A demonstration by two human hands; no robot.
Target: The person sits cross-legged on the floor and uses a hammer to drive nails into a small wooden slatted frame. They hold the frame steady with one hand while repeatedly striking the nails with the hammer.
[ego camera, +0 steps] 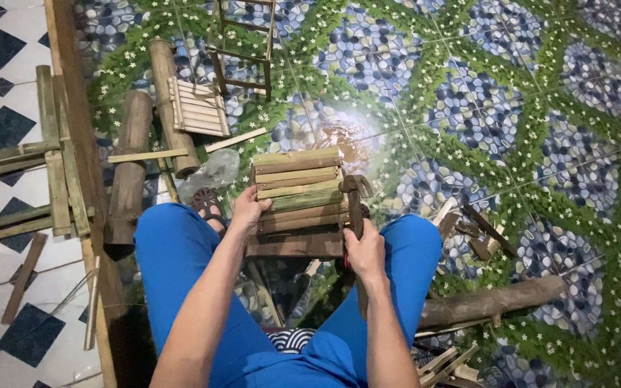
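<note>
A small slatted bamboo panel [297,188], several strips nailed side by side on a wooden frame, rests between my knees. My left hand [248,210] grips its left edge. My right hand [365,251] is shut on the handle of a rusty claw hammer [354,195], whose head lies against the panel's right edge. My legs in blue trousers [181,266] frame the work on both sides.
Thick bamboo poles [131,172] and a finished slatted panel [199,108] lie at the left, a small ladder-like frame [246,50] at the top. A bamboo rack [52,158] stands far left. A log [490,302] and offcuts [468,230] lie right on the patterned floor.
</note>
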